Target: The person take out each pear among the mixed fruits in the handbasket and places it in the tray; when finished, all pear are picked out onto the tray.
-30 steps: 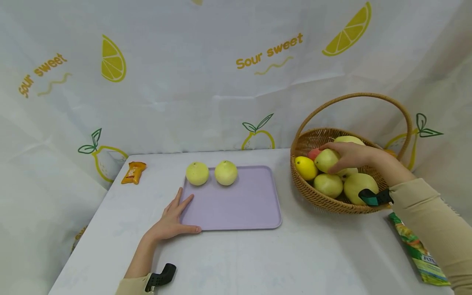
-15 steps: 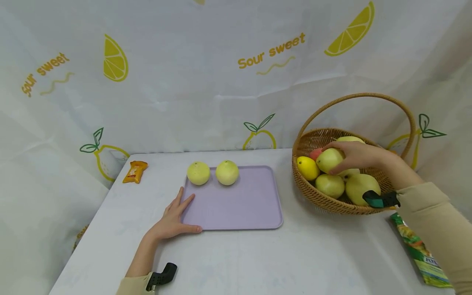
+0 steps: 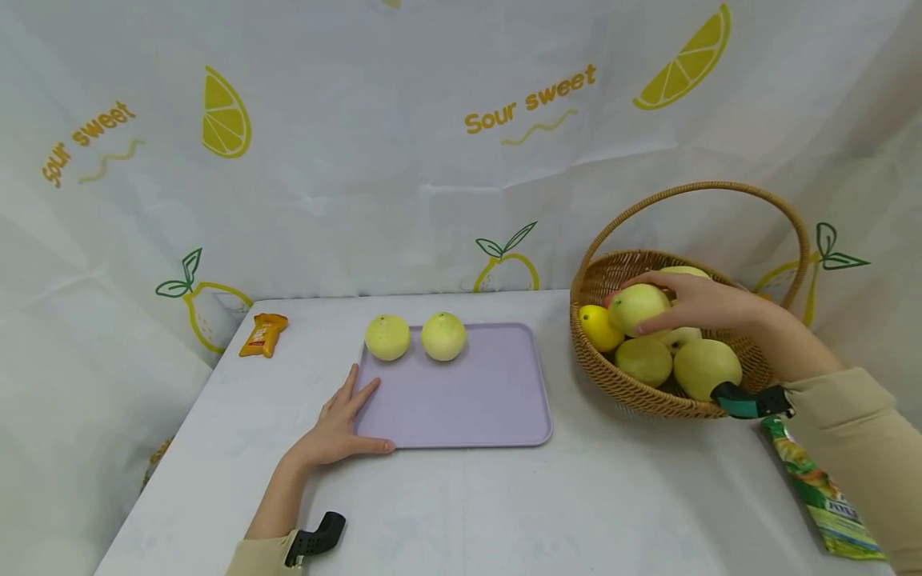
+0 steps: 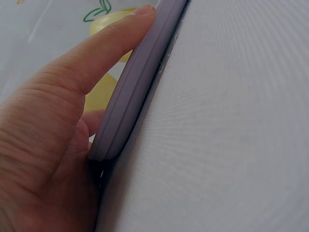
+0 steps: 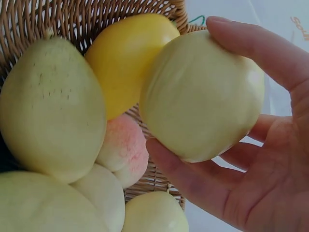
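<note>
In the head view, my right hand grips a round pale green pear over the left part of the wicker basket. The right wrist view shows thumb and fingers curled round this pear. Close to it in the basket are a yellow oval fruit, a pinkish peach and several green pears. My left hand rests on the front left corner of a lilac tray, fingers spread; its thumb lies against the rim. Two pale green pears sit along the tray's back edge.
An orange snack packet lies at the table's back left. On the right, a green packet lies partly behind the right sleeve. The basket's tall handle arches above the fruit. A printed curtain hangs behind the table.
The right hand has lifted the pear slightly and brought it a little to the left, and more of the pear beneath shows. The left hand, tray and its two pears stay in place.
</note>
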`<state>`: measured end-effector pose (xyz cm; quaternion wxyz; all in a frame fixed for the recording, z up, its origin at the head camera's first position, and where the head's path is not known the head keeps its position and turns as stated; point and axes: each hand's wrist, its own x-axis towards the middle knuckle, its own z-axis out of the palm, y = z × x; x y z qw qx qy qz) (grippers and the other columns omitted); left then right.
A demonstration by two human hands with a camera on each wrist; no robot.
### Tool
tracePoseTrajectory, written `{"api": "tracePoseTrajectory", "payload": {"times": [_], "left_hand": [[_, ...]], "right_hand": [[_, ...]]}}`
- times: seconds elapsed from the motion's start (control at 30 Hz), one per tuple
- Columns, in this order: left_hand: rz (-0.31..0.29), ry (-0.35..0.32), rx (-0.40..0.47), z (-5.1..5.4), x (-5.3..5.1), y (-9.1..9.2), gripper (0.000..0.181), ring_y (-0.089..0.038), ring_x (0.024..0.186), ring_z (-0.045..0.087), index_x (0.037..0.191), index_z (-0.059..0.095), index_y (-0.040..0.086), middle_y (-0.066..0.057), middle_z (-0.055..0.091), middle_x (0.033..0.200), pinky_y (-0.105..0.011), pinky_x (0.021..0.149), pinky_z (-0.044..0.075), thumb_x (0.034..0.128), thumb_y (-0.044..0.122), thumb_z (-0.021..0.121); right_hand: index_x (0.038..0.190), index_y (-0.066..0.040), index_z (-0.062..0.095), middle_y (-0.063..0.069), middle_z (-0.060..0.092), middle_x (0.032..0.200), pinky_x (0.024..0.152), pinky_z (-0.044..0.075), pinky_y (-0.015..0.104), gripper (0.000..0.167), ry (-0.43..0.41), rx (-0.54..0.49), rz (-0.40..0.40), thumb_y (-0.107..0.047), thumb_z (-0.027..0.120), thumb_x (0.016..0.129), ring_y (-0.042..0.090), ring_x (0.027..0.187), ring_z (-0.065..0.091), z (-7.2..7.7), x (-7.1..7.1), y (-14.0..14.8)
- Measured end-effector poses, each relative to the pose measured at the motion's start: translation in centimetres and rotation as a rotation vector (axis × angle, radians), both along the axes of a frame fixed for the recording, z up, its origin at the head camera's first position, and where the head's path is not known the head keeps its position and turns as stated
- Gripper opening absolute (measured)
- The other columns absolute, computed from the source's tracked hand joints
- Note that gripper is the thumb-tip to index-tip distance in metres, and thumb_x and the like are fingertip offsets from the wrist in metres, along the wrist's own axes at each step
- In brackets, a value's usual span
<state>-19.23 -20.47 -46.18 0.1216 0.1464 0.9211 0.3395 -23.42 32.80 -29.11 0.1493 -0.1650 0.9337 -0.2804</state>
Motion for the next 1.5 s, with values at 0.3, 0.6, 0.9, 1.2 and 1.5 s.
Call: {"api": "tracePoseTrajectory", "payload": {"times": [0.3,0.6,0.9,1.2,1.5], "left_hand": [[-0.002,0.008,0.004,-0.2,-0.1,-0.1,0.109,-0.051,0.143,-0.002,0.155,0.027,0.013,-0.014,-0.012,0.162,-0.073,0.105,0.009,0.0699,0.052,0.083],[-0.002,0.015,0.008,-0.4,-0.2,-0.3,0.110,-0.050,0.143,-0.003,0.155,0.027,0.014,-0.013,-0.012,0.162,-0.072,0.106,0.009,0.0691,0.053,0.083],[0.001,0.010,0.005,-0.4,-0.1,-0.2,0.110,-0.050,0.143,-0.002,0.155,0.027,0.015,-0.013,-0.012,0.162,-0.073,0.105,0.009,0.0688,0.054,0.083],[0.006,-0.001,0.006,-0.1,0.0,0.0,0.110,-0.050,0.143,-0.002,0.155,0.027,0.015,-0.013,-0.012,0.162,-0.073,0.105,0.009,0.0690,0.054,0.083],[0.003,0.003,0.001,0.0,0.1,0.1,0.110,-0.051,0.143,-0.002,0.156,0.027,0.015,-0.013,-0.012,0.162,-0.073,0.106,0.008,0.0688,0.054,0.083]], "right_hand": [[0.145,-0.013,0.041,0.014,0.054,0.125,0.085,0.052,0.036,0.063,-0.104,-0.206,-0.042,-0.029,0.070,0.092,0.023,0.103,0.059,0.1,0.4,-1.4],[0.150,-0.005,0.028,0.018,0.052,0.124,0.085,0.052,0.032,0.069,-0.183,-0.369,-0.092,-0.022,0.065,0.095,0.019,0.102,0.059,0.4,0.9,-3.2],[0.142,-0.004,0.033,0.010,0.054,0.119,0.086,0.053,0.040,0.051,-0.292,-0.706,-0.085,-0.009,0.057,0.098,0.019,0.099,0.062,-0.2,0.8,-5.6],[0.137,-0.008,0.042,0.004,0.056,0.119,0.090,0.051,0.034,0.043,-0.385,-0.976,-0.174,-0.007,0.058,0.097,0.017,0.103,0.061,-0.8,1.2,-8.7],[0.154,-0.001,0.019,0.006,0.042,0.134,0.094,0.047,0.024,0.071,-0.412,-0.999,-0.273,-0.017,0.060,0.098,0.014,0.112,0.053,-2.1,1.2,-11.8]]}}
